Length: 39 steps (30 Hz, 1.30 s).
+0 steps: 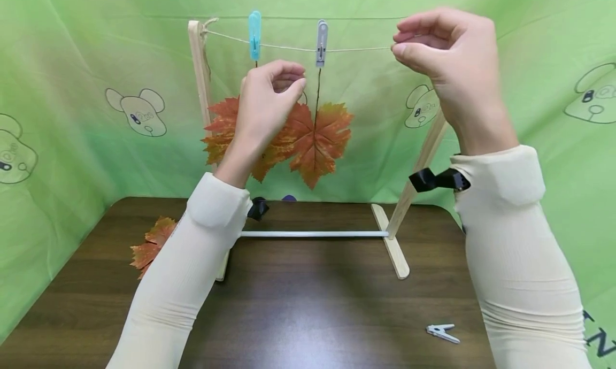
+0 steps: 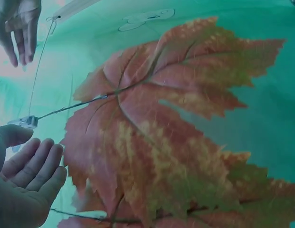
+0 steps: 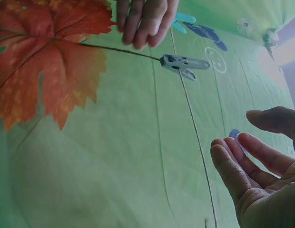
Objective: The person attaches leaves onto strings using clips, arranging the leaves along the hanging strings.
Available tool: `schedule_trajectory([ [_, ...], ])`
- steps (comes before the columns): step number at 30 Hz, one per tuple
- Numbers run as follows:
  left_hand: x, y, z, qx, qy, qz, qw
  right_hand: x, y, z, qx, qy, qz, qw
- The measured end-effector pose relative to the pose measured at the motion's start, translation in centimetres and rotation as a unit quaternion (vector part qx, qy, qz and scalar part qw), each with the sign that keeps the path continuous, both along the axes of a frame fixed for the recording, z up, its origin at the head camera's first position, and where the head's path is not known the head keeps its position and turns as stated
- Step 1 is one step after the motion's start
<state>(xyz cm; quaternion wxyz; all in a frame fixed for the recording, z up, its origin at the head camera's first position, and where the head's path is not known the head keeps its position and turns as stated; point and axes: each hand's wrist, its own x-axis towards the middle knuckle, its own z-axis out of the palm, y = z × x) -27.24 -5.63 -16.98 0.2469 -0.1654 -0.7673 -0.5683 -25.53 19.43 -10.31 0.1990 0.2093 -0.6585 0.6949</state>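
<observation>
Two orange-red maple leaves hang by their stems from a string (image 1: pixel 289 48). A blue clothespin (image 1: pixel 255 35) clips the left leaf (image 1: pixel 223 117); a grey clothespin (image 1: pixel 321 43) clips the right leaf (image 1: pixel 320 136). My left hand (image 1: pixel 271 93) is raised in front of the left leaf, just below the pins, its fingers loosely bent with nothing between them. At the string's right part is my right hand (image 1: pixel 449 53), which hides the string's end. In the right wrist view the right hand's thumb and fingers (image 3: pixel 227 171) are apart and hold nothing.
A wooden stand carries the string, with a left post (image 1: pixel 198 64), a right post (image 1: pixel 418 171) and a white crossbar (image 1: pixel 313 234). On the brown table (image 1: pixel 308 305) lie a light grey clothespin (image 1: pixel 441 332) at front right and another leaf (image 1: pixel 153 246), partly behind the left sleeve.
</observation>
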Motion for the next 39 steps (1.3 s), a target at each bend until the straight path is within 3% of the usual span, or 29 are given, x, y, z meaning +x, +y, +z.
schedule_trajectory([
  [6, 1.2, -0.7, -0.4, 0.005, 0.023, -0.011, 0.9997, 1.2, 1.7, -1.8, 0.026, 0.017, -0.007, 0.9995],
  [13, 2.8, -2.3, -1.6, -0.027, 0.032, -0.017, 0.9990, 2.5, 3.2, -3.8, 0.093, 0.010, -0.017, 0.9955],
  [16, 3.4, -2.9, -2.2, -0.043, 0.038, -0.023, 0.9981, 3.1, 3.7, -4.6, 0.155, 0.015, -0.050, 0.9866],
  [19, 3.9, -3.6, -3.0, -0.055, 0.047, -0.031, 0.9969, 3.6, 4.1, -5.4, 0.221, 0.021, -0.083, 0.9716],
  [22, 4.4, -4.5, -4.1, -0.076, 0.066, -0.035, 0.9944, 4.0, 4.4, -6.4, 0.266, 0.021, -0.096, 0.9590],
  [28, 5.7, -7.1, -6.8, -0.158, 0.103, -0.021, 0.9818, 4.8, 5.2, -8.6, 0.311, -0.003, -0.091, 0.9459],
  [36, 7.6, -10.2, -10.3, -0.211, 0.075, -0.016, 0.9746, 5.9, 7.0, -11.4, 0.377, -0.040, -0.090, 0.9211],
  [39, 7.9, -11.2, -11.8, -0.227, 0.059, -0.014, 0.9720, 6.3, 8.0, -12.9, 0.389, -0.042, -0.087, 0.9161],
])
